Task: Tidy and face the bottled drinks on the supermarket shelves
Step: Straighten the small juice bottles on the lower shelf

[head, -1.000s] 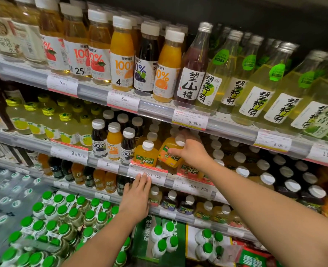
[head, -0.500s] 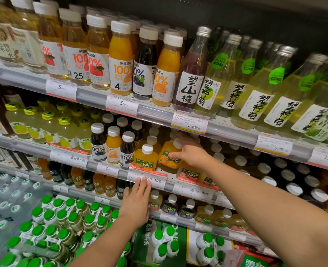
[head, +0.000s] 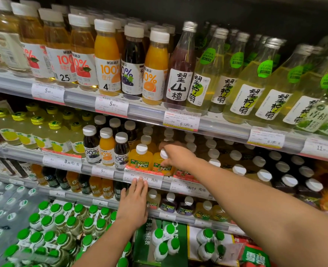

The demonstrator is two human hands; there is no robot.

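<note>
On the second shelf from the top my right hand (head: 175,155) grips the neck and white cap of a small orange NFC juice bottle (head: 160,166) that stands at the shelf's front edge. A matching orange NFC bottle (head: 141,158) stands upright just left of it. My left hand (head: 135,204) lies flat with straight fingers, its fingertips touching the price strip (head: 142,177) below those two bottles. More white-capped bottles behind my right hand are partly hidden.
Left of the NFC bottles stand three small 100% juice bottles (head: 106,147) and yellow-capped lemon drinks (head: 41,132). The top shelf (head: 145,110) holds tall juice and glass bottles. Dark white-capped bottles (head: 288,180) fill the right. Green-capped bottles (head: 62,226) crowd the floor display.
My right hand has brought the tilted orange bottle forward to the shelf's front edge beside its twin. My left hand has stayed on the price strip.
</note>
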